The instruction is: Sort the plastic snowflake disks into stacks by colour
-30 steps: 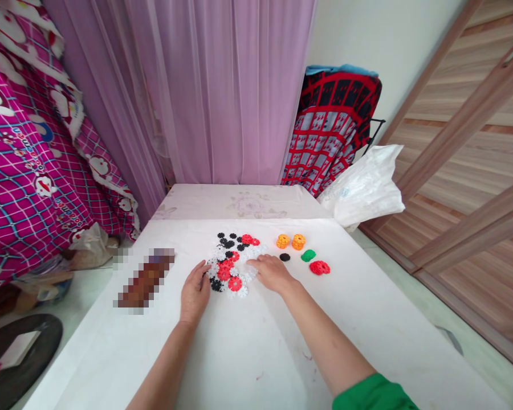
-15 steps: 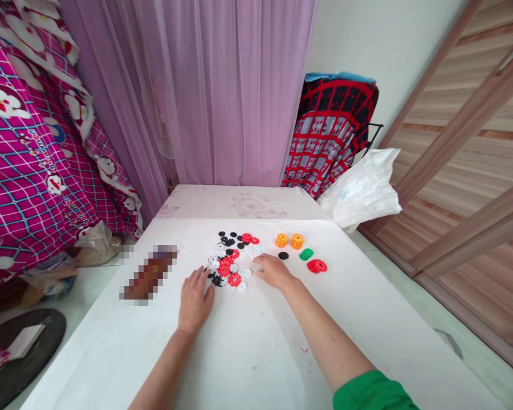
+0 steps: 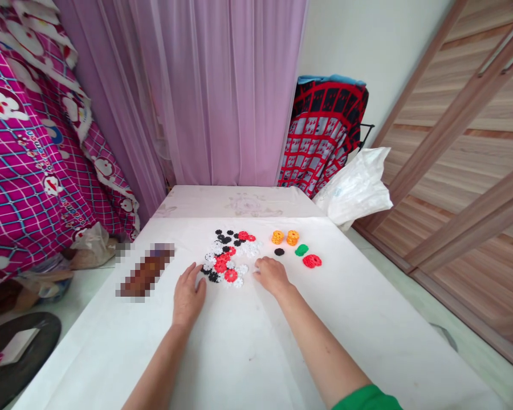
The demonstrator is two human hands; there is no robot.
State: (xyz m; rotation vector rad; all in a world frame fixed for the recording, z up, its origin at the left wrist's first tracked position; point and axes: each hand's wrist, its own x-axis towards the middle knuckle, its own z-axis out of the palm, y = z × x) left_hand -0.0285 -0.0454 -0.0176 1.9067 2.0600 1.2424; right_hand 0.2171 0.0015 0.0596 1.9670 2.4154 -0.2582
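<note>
A loose pile of notched plastic discs lies on the white-covered table (image 3: 235, 353): black discs (image 3: 214, 277), red discs (image 3: 221, 262) and white discs (image 3: 251, 248). My left hand (image 3: 190, 293) rests palm down at the pile's left edge, fingers apart and holding nothing, fingertips close to the black discs. To the right of the pile, my right hand (image 3: 272, 274) is closed with bent fingers. A bit of white shows at its fingertips, seemingly a white disc, mostly hidden. Beyond that hand are orange disc stacks (image 3: 292, 237), a black disc (image 3: 279, 251), green discs (image 3: 301, 250) and a red stack (image 3: 312, 261).
A blurred brown item (image 3: 145, 270) lies on the table's left side. A white plastic bag (image 3: 354, 188) stands by the far right corner. Purple curtains (image 3: 222, 91) hang behind the table, and a wooden wardrobe (image 3: 465, 171) is at right.
The whole view has shifted slightly. My right hand has drawn a little to the right, away from the pile. My left hand has stayed almost in place beside the discs.
</note>
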